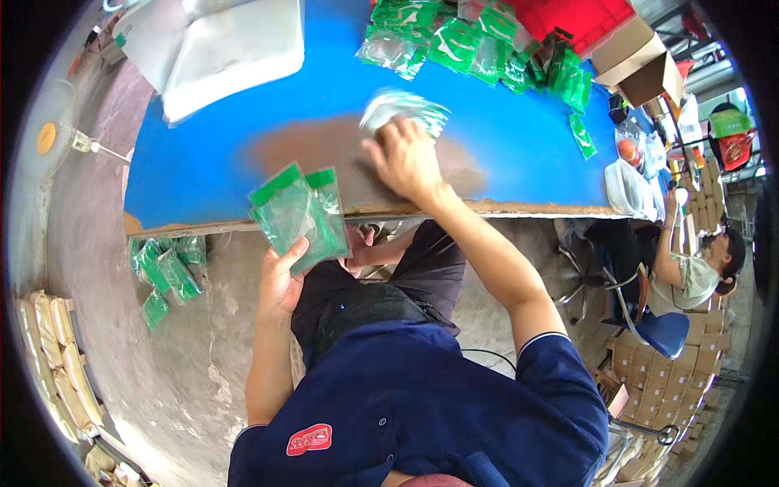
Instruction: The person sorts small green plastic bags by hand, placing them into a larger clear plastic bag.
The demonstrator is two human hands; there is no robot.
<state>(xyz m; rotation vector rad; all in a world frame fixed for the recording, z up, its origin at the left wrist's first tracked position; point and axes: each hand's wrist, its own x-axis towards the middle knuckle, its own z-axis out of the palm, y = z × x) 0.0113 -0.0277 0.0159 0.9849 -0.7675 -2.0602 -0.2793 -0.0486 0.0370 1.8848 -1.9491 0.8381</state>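
My left hand (282, 280) is closed on a small stack of flat, clear plastic packets with green ends (302, 217), held just off the table's front edge. Over the table, my right hand (406, 162) has its fingers on a whitish-green plastic packet (404, 110), which is smeared by motion. My right thumb stands out to the side, and the fingertips are partly hidden against the packet. Beneath that hand, the blue table top (219, 154) shows a worn brown patch.
Many green packets (454, 45) are heaped at the far right of the table, near a red bin (568, 20). Clear plastic sheets (235, 61) lie far left. More packets (169, 272) are below the table's left end. A person (690, 272) sits at right near stacked cartons (661, 373).
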